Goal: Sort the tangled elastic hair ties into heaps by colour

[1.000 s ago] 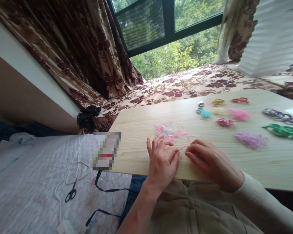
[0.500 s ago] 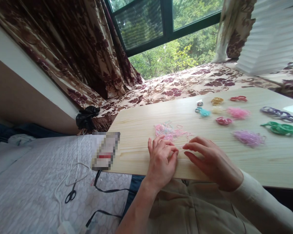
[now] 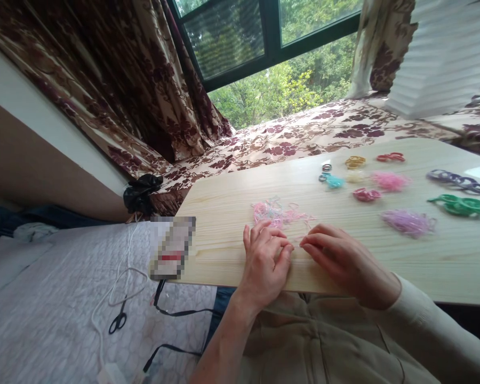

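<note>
My left hand [image 3: 266, 256] rests at the table's near edge, its thumb and index finger brought together and the other fingers spread. Facing it, my right hand [image 3: 336, 258] is closed in a pinch, its fingertips just right of the left ones. A faint pinkish trace shows between the fingertips, too small to name. Just beyond my left hand lies a loose pile of tiny pink and pale green elastic bands [image 3: 270, 210]. Farther right are a bundle of lilac elastic bands [image 3: 408, 222] and a bundle of pink elastic bands [image 3: 391, 181].
On the wooden table [image 3: 220, 202] also lie green hair ties [image 3: 462, 206], purple hair ties [image 3: 458, 182], red ones [image 3: 391, 157], yellow ones [image 3: 355, 162] and a blurred phone-like object [image 3: 174, 248]. Black-handled scissors [image 3: 118, 322] and a white cable [image 3: 104, 314] lie on the bed at left.
My right thumb and index finger have closed from apart into a pinch, near the left fingertips. My left hand has hardly moved. The bands and hair ties stay where they were.
</note>
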`<state>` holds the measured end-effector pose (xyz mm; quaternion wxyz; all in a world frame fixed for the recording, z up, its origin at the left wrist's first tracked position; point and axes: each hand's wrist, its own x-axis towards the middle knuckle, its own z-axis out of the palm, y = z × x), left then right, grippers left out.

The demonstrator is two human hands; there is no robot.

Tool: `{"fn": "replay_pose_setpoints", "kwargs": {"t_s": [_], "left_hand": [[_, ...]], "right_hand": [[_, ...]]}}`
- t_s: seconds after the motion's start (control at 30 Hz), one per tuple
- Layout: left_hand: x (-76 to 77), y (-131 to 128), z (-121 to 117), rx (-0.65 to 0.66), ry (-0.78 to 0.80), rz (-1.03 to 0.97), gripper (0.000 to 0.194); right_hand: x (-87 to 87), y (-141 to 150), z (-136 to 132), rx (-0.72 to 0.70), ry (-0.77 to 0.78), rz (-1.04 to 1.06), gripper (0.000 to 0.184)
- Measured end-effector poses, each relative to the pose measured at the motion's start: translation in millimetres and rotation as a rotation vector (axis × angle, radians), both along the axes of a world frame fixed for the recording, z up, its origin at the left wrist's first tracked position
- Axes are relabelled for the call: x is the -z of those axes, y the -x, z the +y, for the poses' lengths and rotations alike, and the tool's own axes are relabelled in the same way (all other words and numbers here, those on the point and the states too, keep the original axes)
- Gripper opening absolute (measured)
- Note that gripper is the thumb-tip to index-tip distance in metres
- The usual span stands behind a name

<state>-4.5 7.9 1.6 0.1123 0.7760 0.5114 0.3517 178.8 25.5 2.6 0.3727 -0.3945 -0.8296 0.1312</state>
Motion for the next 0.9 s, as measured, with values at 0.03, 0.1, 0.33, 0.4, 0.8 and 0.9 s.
{"fn": "replay_pose_setpoints", "kwargs": {"t_s": [0.03,0.1,0.33,0.4,0.8,0.9], "left_hand": [[-0.1,0,0,0.001,0.004,0.001,0.013],[-0.3,0,0,0.000,0.010,0.002,0.013],[-1.6,-1,1,-0.038,0.020,0.000,0.016],[-0.6,-1,2,-0.049,0.004,-0.011,0.018],[9.3,-1,4,-0.096,-0.080,-0.054,0.019],[12.3,1,7,-0.087,-0.106,-0.040,0.019]], "right_hand": [[-0.7,0,0,-0.007,0.019,0.011,0.023],[-2.6,0,-1,-0.012,0.055,0.029,0.023],[-5.1,-1,-1,0.037,0.062,0.091,0.024],[-6.7,-6,-3,0.085,0.036,0.088,0.023],[-67.0,-147,19,0.618,0.003,-0.203,0.024],[-71.3,-168,50,0.736,0.147,-0.293,0.022]]}}
